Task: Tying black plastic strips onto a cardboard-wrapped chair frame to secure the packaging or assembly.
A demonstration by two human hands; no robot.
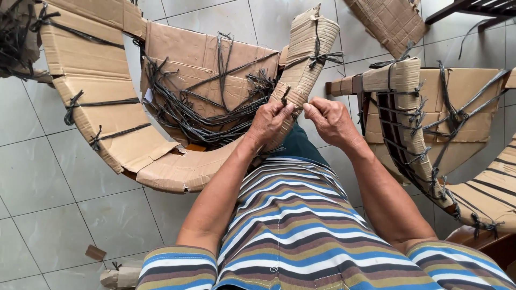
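Above a pale tiled floor (59,209), seen from the person's own head looking down, two bare hands meet at the middle of the view. Left hand (271,119) has its fingers pressed together, pinching a thin black strap (286,98) against a cardboard-wrapped curved piece (303,59) that rises up and away from the lap. Right hand (330,121) is just beside it, fingers curled shut; what it grips is hidden by the knuckles. A striped shirt (295,225) fills the lower middle. Left of the hands, touching the wrapped piece, lies a large curved cardboard bundle (107,107) with a tangle of loose black straps (204,113) in its hollow. Close on the right stands another cardboard-wrapped frame (414,118), laced with black ties, leaving only a narrow gap beside the right forearm. Open floor shows mainly at the lower left, where a small cardboard scrap (95,252) lies. More cardboard (389,21) sits at the top edge, and dark wooden furniture (473,8) crosses the top right corner.
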